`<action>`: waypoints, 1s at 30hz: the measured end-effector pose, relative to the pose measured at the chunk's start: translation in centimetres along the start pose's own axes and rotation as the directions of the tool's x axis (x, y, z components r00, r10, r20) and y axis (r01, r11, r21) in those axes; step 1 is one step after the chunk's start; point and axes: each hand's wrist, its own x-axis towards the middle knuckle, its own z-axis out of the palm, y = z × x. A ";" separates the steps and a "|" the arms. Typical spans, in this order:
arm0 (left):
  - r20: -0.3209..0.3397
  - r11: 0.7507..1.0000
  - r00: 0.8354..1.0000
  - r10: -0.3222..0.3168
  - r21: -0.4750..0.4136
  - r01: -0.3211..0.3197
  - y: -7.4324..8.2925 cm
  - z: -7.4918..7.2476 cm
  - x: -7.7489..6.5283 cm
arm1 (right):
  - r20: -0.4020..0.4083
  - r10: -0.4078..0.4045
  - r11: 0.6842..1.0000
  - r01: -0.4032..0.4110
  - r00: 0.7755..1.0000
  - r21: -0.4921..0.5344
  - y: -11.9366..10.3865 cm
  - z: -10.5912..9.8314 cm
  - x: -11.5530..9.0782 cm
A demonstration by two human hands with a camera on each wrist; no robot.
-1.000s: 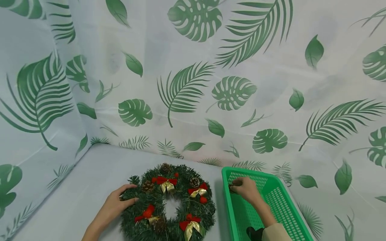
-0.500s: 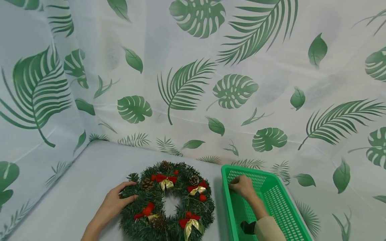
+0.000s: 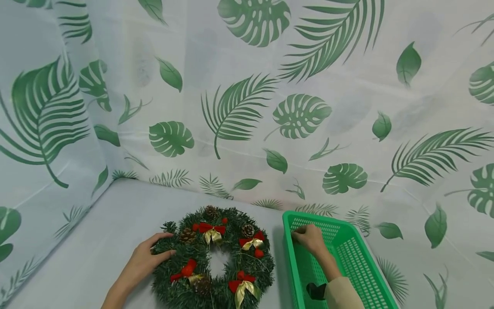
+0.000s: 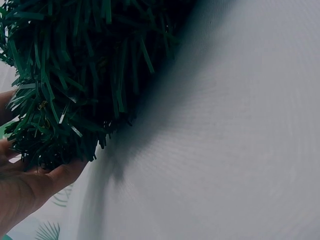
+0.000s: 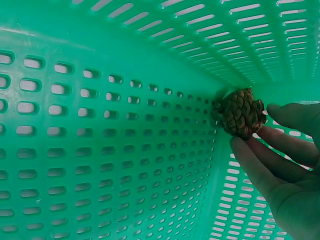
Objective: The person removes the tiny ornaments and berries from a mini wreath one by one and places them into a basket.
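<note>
A green Christmas wreath (image 3: 181, 283) with red-and-gold bows, red berries and pine cones lies on the white table. My left hand (image 3: 140, 264) grips its left edge, thumb and fingers around the tinsel branches, as the wreath (image 4: 75, 80) in the left wrist view also shows. Inside a green plastic basket (image 3: 292, 262) to the right, my right hand (image 3: 311, 239) is down at the far left corner. There, in the right wrist view, the thumb and fingertips pinch a brown pine cone (image 5: 242, 114) close to the basket wall. The head view hides that cone behind the hand.
Perforated walls (image 5: 115, 130) of the basket surround the right hand. A white cloth backdrop (image 3: 239, 171) with green leaf prints rises behind the table and along the left. A black device (image 3: 316, 292) sits at the right wrist by a beige sleeve (image 3: 343, 294).
My right hand has sunk slightly lower in the basket corner, and the dark cone at its fingertips has gone from the head view. My left hand keeps its place on the wreath.
</note>
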 end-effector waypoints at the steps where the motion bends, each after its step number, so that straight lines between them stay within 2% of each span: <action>1: 0.000 1.000 1.000 0.000 0.000 0.000 0.0 0.0 0.0 | -0.004 -0.003 1.000 0.003 1.000 0.002 0.0 0.0 0.0; 12: -0.003 1.000 1.000 0.009 0.014 -0.009 0.1 -0.1 -0.2 | 0.004 -0.015 0.999 0.015 1.000 -0.031 -0.4 -0.9 0.2; 19: 0.001 1.000 1.000 0.019 0.014 -0.019 0.1 -0.2 -0.3 | -0.017 -0.059 0.995 0.057 0.998 -0.078 -1.0 -1.7 -0.2; 30: 0.015 1.000 1.000 0.019 0.008 -0.019 0.0 -0.1 -0.2 | 0.011 -0.069 0.996 0.070 0.998 -0.047 -1.8 -2.6 -1.3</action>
